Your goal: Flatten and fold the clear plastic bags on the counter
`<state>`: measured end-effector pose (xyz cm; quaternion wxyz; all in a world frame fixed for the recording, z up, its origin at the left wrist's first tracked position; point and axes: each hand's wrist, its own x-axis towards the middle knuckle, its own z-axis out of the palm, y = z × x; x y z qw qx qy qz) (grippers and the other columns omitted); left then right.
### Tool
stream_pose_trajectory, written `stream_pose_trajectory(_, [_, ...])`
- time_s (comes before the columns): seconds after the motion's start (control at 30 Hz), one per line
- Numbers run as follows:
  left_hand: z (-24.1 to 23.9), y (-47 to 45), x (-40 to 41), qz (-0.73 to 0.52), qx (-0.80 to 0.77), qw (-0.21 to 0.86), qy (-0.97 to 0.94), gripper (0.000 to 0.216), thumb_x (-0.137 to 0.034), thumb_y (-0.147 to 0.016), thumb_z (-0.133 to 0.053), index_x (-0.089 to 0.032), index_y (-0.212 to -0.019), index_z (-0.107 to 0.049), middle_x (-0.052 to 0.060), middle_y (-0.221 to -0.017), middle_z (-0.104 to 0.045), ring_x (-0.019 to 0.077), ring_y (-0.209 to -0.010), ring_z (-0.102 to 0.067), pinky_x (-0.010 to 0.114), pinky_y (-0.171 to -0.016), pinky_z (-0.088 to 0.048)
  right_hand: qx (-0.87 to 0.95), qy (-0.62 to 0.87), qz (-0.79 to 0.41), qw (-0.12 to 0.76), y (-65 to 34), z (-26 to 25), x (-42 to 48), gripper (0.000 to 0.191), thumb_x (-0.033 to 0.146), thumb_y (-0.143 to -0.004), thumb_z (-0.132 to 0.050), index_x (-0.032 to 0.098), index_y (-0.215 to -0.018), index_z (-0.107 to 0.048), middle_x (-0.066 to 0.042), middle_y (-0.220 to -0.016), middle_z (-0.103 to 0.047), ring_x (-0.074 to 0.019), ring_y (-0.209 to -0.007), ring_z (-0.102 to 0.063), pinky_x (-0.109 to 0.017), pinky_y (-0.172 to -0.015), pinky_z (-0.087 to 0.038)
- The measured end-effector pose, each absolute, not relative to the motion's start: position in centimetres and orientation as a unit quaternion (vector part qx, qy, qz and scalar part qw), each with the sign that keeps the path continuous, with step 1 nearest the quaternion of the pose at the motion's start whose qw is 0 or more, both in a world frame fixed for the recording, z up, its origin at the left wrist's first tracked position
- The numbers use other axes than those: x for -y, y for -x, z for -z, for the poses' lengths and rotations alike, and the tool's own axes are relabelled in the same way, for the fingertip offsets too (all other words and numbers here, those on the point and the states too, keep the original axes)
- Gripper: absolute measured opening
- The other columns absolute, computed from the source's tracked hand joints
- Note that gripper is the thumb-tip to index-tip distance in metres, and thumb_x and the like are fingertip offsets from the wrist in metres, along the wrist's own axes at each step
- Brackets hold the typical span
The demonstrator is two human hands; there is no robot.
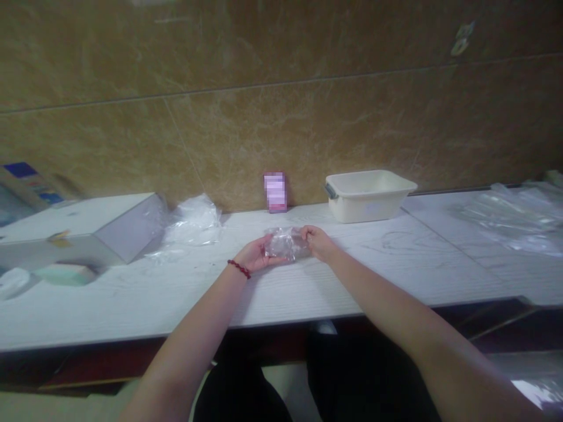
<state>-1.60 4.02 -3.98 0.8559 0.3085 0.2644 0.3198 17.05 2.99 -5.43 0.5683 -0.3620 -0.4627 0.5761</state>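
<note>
Presently, both hands hold one clear plastic packet (285, 241) over the middle of the counter (281, 302). The left hand (255, 256) (a red bracelet (239, 269) is on its wrist) supports the left end with spread fingers, and the right hand (317, 243) pinches the right end. Behind, a cream basin (367, 202) stands to the right; whether the packet touches the counter, I cannot tell.

We seemed to be in a workroom, perhaps for packing, since a long table (281, 299) stood against a marbled wall (281, 135) and bore a box (79, 217), a tub (367, 205) and, on either side, heaps of clear plastic (505, 220).
</note>
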Motion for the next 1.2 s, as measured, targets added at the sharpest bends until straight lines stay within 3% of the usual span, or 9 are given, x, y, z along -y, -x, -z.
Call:
stream_pose_trajectory(0.07, [3.94, 1.64, -3.92, -0.347, -0.266, 0.838, -0.327, 0.028, -0.016, -0.078, -0.042, -0.014, -0.106, -0.045, 0.011, -0.105, -0.054, 0.0240, -0.099, -0.049, 0.048, -0.082, -0.040, 0.448, 0.361, -0.575, 0.581, -16.98, 5.29, -3.00, 0.021, 0.019, -0.056, -0.059, 0.020, -0.072, -0.045, 0.004, -0.066, -0.052, -0.0082, -0.055, -0.049, -0.019, -0.048, -0.037])
stream_pose_trajectory(0.17, [3.80, 1.74, -3.86, -0.382, -0.254, 0.813, -0.359, 0.032, -0.014, -0.078, -0.043, -0.017, -0.110, -0.042, 0.011, -0.111, -0.049, 0.0235, -0.100, -0.049, 0.045, -0.082, -0.041, 0.419, 0.377, -0.593, 0.575, -16.82, 5.30, -2.98, 0.045, 0.024, -0.057, -0.063, 0.026, -0.095, -0.040, 0.003, -0.078, -0.055, -0.0102, -0.063, -0.053, -0.023, -0.053, -0.042])
stream_pose_trajectory(0.33, [3.51, 1.83, -3.84, -0.416, -0.225, 0.787, -0.397, 0.043, -0.010, -0.076, -0.045, -0.025, -0.116, -0.037, 0.007, -0.121, -0.042, 0.0229, -0.102, -0.047, 0.043, -0.084, -0.041, 0.456, 0.349, -0.637, 0.515, -16.58, 5.94, -3.00, 0.057, 0.022, -0.056, -0.066, 0.026, -0.105, -0.037, -0.001, -0.087, -0.055, -0.0126, -0.074, -0.055, -0.028, -0.064, -0.045])
stream_pose_trajectory(0.5, [3.43, 1.91, -3.69, -0.419, -0.222, 0.775, -0.419, 0.054, -0.001, -0.069, -0.049, -0.026, -0.116, -0.037, 0.004, -0.125, -0.037, 0.0222, -0.104, -0.046, 0.042, -0.086, -0.041, 0.455, 0.377, -0.605, 0.534, -16.60, 6.17, -3.19, 0.059, 0.016, -0.051, -0.069, 0.025, -0.102, -0.040, 0.000, -0.088, -0.054, -0.0102, -0.075, -0.054, -0.023, -0.064, -0.044])
stream_pose_trajectory(0.67, [3.28, 2.13, -3.54, -0.390, -0.214, 0.785, -0.432, 0.061, 0.002, -0.066, -0.048, -0.025, -0.119, -0.034, 0.006, -0.127, -0.035, 0.0243, -0.105, -0.045, 0.044, -0.085, -0.040, 0.462, 0.369, -0.636, 0.496, -16.70, 6.06, -2.94, 0.044, 0.023, -0.056, -0.066, 0.023, -0.095, -0.044, 0.003, -0.075, -0.055, -0.0062, -0.061, -0.051, -0.018, -0.053, -0.039])
stream_pose_trajectory(0.9, [3.02, 2.29, -3.38, -0.408, -0.211, 0.777, -0.430, 0.055, 0.001, -0.068, -0.045, -0.023, -0.116, -0.036, 0.006, -0.130, -0.030, 0.0262, -0.109, -0.040, 0.048, -0.086, -0.038, 0.493, 0.455, -0.605, 0.429, -16.65, 5.78, -2.70, 0.023, 0.035, -0.061, -0.061, 0.016, -0.072, -0.052, 0.004, -0.058, -0.048, -0.0041, -0.048, -0.042, -0.014, -0.036, -0.020])
stream_pose_trajectory(1.2, [2.99, 2.36, -3.30, -0.380, -0.202, 0.787, -0.442, 0.062, 0.004, -0.065, -0.045, -0.023, -0.120, -0.032, 0.009, -0.125, -0.037, 0.0254, -0.105, -0.045, 0.044, -0.086, -0.038, 0.518, 0.452, -0.539, 0.486, -16.53, 5.67, -2.70, 0.025, 0.033, -0.055, -0.063, 0.013, -0.068, -0.057, 0.003, -0.058, -0.053, -0.0063, -0.054, -0.045, -0.019, -0.051, -0.033])
